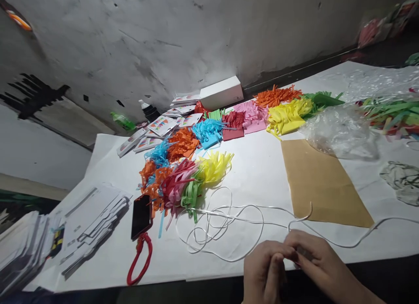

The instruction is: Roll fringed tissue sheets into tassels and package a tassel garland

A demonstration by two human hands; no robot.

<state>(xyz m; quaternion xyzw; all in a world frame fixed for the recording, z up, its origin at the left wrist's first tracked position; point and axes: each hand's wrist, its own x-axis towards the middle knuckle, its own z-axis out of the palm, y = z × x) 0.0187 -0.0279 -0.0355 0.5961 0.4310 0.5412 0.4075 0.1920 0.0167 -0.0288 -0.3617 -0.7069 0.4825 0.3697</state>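
My left hand [263, 271] and my right hand [316, 262] meet at the table's near edge, fingertips pinched together on a thin white ribbon [225, 216]. The ribbon runs from my fingers in loose loops over the white table [258, 173] and off to the right. Just beyond the loops lies a bunch of fringed paper tassels [183, 177] in orange, pink, green, yellow and blue. A brown paper sheet [322, 184] lies flat just beyond my right hand.
More fringed paper stacks [262, 112] line the back near a white box [221, 92] and printed cards [160, 127]. A phone [141, 216] with a red strap and white card piles [91, 225] lie left. Clear plastic bags [340, 127] sit right.
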